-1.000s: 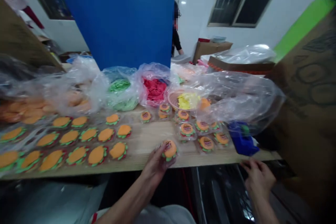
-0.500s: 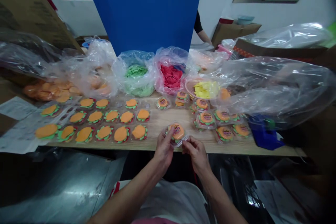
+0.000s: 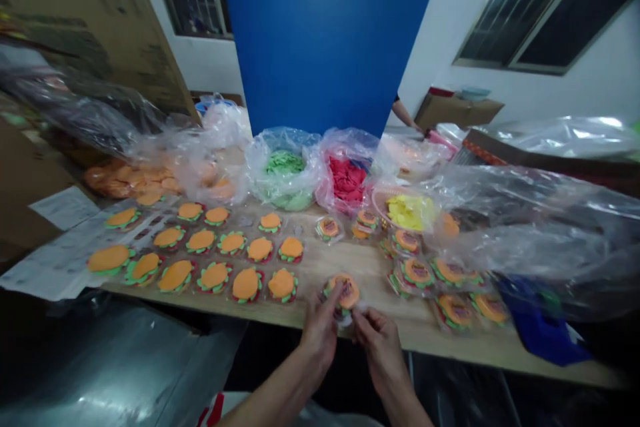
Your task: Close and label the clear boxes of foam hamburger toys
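A toy burger in a clear plastic clamshell case [image 3: 347, 285] sits at the front edge of the wooden table. It has an orange bun with a dark printed label, and green shows under the bun. My left hand [image 3: 320, 330] grips the case from the left, thumb across its top. At the near right corner, the fingers of my right hand [image 3: 379, 341] pinch the case's edge; the exact spot is blurred. Rows of unlabelled orange-bun burgers [image 3: 247, 285] lie in clear trays to the left. On the right, labelled burgers in cases [image 3: 418, 272] are grouped, some stacked.
Behind stand plastic bags of green pieces [image 3: 285, 163] and red pieces [image 3: 347, 180], plus a basket of yellow pieces [image 3: 410, 212]. A blue panel [image 3: 325, 53] rises at the back. Clear plastic sheeting [image 3: 545, 213] and a blue holder [image 3: 543, 327] are at right. Another person's arm [image 3: 404, 112] shows behind the panel.
The camera view has tilted up, so the table appears lower and more of the wall shows. My hands keep the same hold on the case.
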{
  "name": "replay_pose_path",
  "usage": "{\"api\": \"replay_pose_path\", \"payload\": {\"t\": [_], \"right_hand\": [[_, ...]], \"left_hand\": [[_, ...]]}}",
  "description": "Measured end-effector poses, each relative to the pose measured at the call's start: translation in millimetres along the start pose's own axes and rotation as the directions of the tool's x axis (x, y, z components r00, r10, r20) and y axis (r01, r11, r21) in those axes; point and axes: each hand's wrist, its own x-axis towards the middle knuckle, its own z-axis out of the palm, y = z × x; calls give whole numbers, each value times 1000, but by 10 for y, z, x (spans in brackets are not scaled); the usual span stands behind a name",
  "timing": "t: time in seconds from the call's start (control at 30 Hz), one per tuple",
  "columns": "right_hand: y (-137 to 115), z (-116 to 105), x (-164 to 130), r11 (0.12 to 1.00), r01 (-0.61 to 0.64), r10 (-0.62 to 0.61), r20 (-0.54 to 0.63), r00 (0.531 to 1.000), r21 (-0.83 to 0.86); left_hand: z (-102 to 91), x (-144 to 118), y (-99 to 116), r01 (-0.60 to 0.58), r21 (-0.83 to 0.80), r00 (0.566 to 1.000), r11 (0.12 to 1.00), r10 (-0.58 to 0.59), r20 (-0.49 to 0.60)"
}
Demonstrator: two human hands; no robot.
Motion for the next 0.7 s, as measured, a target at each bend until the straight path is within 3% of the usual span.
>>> {"api": "replay_pose_path", "payload": {"t": [0.2, 0.33, 0.5, 0.7], "right_hand": [[-92, 244, 391, 980, -1, -18, 89, 996, 201], [-316, 457, 1007, 975, 42, -47, 19, 999, 219], [-361, 701, 1700, 981, 35, -18, -90, 996, 191], [-154, 722, 1707, 984, -12, 42, -171, 984, 178]], "left_hand": [[-40, 146, 214, 52, -7, 998, 999, -52, 38], [-182, 104, 341, 81, 57, 997, 995, -80, -15], [-463, -139, 349, 128, 189, 983, 974, -150, 109], [-752, -226, 392, 199, 218, 976, 956, -212, 40]]}}
